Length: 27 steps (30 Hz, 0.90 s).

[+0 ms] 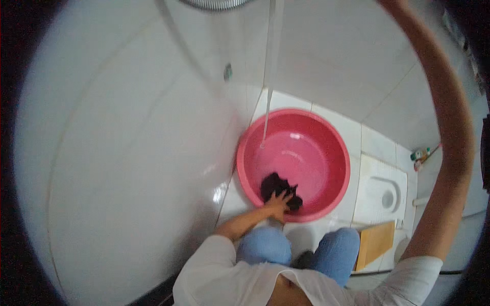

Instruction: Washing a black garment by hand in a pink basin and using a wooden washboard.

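A dark, crumpled piece of cloth (278,184) lies against the near-left inside wall of a large pink basin (343,153). My left hand (279,204) reaches over the basin's near rim and rests on the cloth, its fingers spread and not closed round it. A thin stream of water (267,112) falls from above into the left side of the basin, where shallow water covers the bottom. My right arm (454,127) stretches up along the right side and runs out past the top edge, so its hand is out of the picture.
Tiled walls (127,153) stand close on the left and behind the basin. A white squat toilet (385,196) is set in the floor to the right, with a yellowish board (376,245) near it. Small bottles (421,154) stand by the right wall. A ribbed metal hose (219,4) hangs at the top.
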Motion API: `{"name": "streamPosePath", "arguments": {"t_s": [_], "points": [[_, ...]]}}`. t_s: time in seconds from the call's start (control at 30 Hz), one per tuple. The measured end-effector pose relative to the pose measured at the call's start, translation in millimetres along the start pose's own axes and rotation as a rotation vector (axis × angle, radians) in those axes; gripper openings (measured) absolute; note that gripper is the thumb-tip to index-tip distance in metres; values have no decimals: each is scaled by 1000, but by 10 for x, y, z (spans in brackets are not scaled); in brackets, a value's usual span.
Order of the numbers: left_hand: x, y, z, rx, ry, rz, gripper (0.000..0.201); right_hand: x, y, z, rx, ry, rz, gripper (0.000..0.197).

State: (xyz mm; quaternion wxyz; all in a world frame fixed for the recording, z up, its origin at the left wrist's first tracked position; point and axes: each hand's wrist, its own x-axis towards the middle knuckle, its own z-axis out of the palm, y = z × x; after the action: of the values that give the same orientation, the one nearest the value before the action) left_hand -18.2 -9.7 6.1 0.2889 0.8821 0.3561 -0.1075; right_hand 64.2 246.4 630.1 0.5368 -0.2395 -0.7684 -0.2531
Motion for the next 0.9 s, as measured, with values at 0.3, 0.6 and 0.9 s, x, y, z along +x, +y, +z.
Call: {"name": "streamPosePath", "arguments": {"t_s": [0.3, 0.6, 0.9], "points": [[-29, 34, -247, -22, -51, 9, 79, -6003, -533, -547, 326, -1665, 446, 83], [-58, -53, -574, 113, -238, 70, 74, -6690, -1029, -624, 606, -1710, 231, 108], [394, -158, -460, 171, -114, -71, 92, -6835, -1436, -482, 697, -1818, 501, 97]]}}
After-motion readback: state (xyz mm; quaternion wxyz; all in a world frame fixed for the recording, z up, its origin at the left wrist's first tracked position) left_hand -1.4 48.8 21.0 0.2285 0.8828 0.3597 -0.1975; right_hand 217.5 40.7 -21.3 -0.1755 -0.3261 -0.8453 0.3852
